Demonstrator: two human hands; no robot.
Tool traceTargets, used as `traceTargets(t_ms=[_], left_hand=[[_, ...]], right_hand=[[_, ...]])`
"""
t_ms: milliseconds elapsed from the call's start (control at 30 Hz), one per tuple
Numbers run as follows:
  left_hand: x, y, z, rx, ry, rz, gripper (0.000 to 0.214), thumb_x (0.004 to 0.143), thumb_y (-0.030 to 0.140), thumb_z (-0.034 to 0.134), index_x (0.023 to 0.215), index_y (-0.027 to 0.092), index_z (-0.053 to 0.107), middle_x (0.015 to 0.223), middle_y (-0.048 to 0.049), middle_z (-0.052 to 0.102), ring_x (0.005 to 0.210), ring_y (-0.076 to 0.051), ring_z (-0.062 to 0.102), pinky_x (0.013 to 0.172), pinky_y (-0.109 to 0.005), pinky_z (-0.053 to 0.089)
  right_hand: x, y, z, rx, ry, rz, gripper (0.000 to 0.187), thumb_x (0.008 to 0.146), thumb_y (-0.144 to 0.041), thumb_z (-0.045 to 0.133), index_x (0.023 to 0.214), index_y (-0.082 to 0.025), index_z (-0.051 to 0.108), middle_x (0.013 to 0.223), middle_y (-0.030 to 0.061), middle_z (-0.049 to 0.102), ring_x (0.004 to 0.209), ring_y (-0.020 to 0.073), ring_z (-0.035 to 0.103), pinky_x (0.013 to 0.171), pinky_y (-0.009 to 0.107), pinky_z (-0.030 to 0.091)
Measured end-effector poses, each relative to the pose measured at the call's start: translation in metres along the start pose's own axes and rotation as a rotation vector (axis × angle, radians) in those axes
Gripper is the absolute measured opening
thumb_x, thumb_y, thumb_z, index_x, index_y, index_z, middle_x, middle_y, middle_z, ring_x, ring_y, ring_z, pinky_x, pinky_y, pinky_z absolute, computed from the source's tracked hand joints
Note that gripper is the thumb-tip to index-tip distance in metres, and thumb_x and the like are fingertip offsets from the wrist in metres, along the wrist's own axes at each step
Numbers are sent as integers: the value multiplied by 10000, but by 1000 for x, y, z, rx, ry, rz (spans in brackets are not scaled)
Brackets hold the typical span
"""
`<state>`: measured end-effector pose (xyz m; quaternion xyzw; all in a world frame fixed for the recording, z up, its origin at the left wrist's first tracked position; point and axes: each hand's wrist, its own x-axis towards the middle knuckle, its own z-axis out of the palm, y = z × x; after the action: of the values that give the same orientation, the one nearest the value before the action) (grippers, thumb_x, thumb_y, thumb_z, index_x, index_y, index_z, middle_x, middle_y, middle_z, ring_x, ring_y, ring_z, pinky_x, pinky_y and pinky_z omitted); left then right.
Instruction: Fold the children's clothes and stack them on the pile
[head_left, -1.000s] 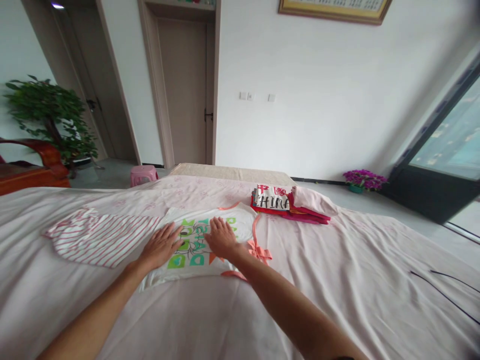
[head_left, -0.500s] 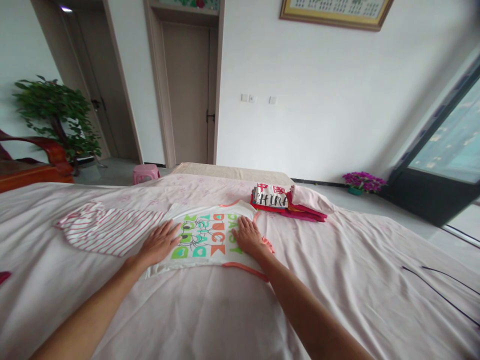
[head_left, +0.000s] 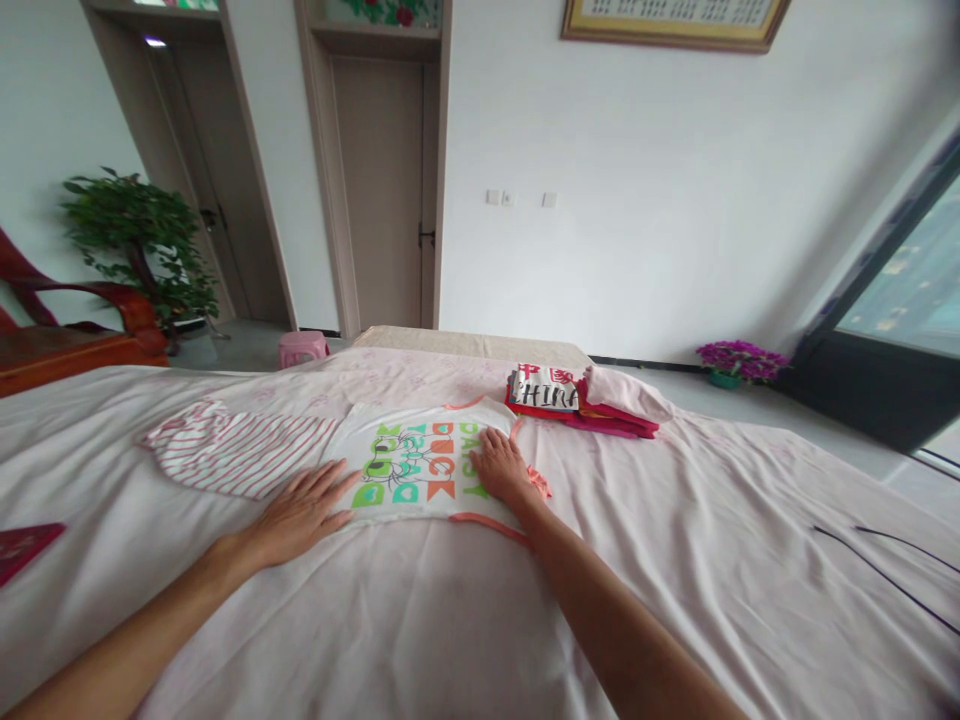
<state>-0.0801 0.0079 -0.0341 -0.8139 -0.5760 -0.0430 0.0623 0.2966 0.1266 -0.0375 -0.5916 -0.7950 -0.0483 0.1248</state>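
A white sleeveless top point(head_left: 409, 470) with coloured letters, a cartoon duck and orange trim lies spread out on the bed sheet point(head_left: 360, 620). My left hand point(head_left: 307, 510) lies flat at its left lower hem, fingers spread. On the lettering near the neck end rests my right hand point(head_left: 501, 468), palm down with the fingers stretched. Left of the top, partly touching its hem, is a red-and-white striped garment point(head_left: 232, 450).
Folded clothes point(head_left: 547, 392) are stacked beyond the top to the right, beside red and pink folded pieces point(head_left: 615, 420). A dark red item point(head_left: 30, 548) lies at the left edge. Black cables point(head_left: 877, 570) cross the right side. A pink stool point(head_left: 303, 348) stands behind the bed.
My left hand has slid left and down towards the top's lower left corner. The right hand stays in nearly the same place. The view has shifted slightly left, showing more of the dark red item.
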Motion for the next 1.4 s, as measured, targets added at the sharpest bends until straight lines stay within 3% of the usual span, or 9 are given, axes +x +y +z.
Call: traceTargets(t_ms=[167, 333, 467, 567, 833, 1033, 1167, 1300, 1400], left_hand=[[31, 25, -17, 8, 54, -193, 489, 954, 446, 385, 1322, 213, 608, 1418, -120, 563, 1356, -280, 457, 1143, -470, 292], [74, 83, -21, -114, 163, -121, 570, 976, 451, 325, 1401, 124, 520, 1474, -160, 495, 1413, -271, 387, 1157, -424, 306], [80, 105, -7, -143, 53, -70, 617, 963, 514, 346, 1488, 196, 411, 1584, -132, 328, 1480, -303, 248, 1168, -500, 252], [74, 90, 4, -125, -27, -90, 641, 958, 556, 328, 1513, 238, 367, 1613, -122, 255, 1489, -313, 217, 1169, -515, 221], [46, 12, 17, -21, 11, -371, 637, 957, 560, 319, 1512, 252, 369, 1592, -137, 313, 1456, -310, 297, 1143, -499, 250], [34, 13, 17, 95, 125, -469, 593, 956, 493, 334, 1450, 200, 478, 1526, -135, 427, 1440, -328, 311, 1153, -496, 242], [34, 16, 15, 71, 221, -313, 562, 948, 417, 383, 1422, 142, 508, 1545, -138, 400, 1483, -311, 220, 1190, -461, 216], [34, 14, 16, -56, 104, -88, 583, 967, 470, 343, 1470, 191, 439, 1562, -93, 386, 1458, -236, 305, 1184, -399, 267], [36, 14, 18, -40, 45, -139, 586, 970, 483, 334, 1480, 207, 424, 1578, -108, 352, 1456, -248, 313, 1176, -426, 266]], right_hand=[[-1, -2, -2, 8, 3, 1, 601, 999, -454, 316, 1490, -114, 376, 1552, 140, 365, 1442, 258, 276, 1187, 420, 154], [-2, -2, -3, 8, 4, 22, 572, 996, -440, 341, 1475, -134, 396, 1548, 127, 374, 1432, 242, 291, 1187, 393, 143], [-4, -3, -6, -1, -7, 18, 563, 1002, -434, 330, 1479, -140, 390, 1551, 123, 371, 1435, 235, 285, 1186, 392, 146], [-4, -3, -7, -1, -13, 10, 565, 1006, -434, 319, 1484, -140, 383, 1551, 127, 370, 1438, 241, 281, 1182, 403, 157], [-3, -2, -6, 28, -11, 30, 544, 996, -425, 356, 1470, -165, 407, 1544, 108, 384, 1426, 229, 300, 1178, 381, 164], [-4, -3, -7, 38, 32, 14, 506, 988, -406, 380, 1430, -170, 447, 1508, 111, 431, 1403, 225, 331, 1172, 373, 161], [-3, -3, -7, 45, 25, 22, 506, 985, -399, 388, 1429, -163, 449, 1512, 109, 426, 1406, 225, 326, 1174, 372, 159], [-3, -3, -8, 46, 29, 20, 512, 985, -400, 382, 1430, -156, 448, 1514, 113, 424, 1413, 229, 316, 1175, 378, 157], [-4, -3, -8, 50, 56, 15, 505, 983, -402, 385, 1418, -157, 461, 1498, 113, 443, 1399, 231, 335, 1169, 370, 171]])
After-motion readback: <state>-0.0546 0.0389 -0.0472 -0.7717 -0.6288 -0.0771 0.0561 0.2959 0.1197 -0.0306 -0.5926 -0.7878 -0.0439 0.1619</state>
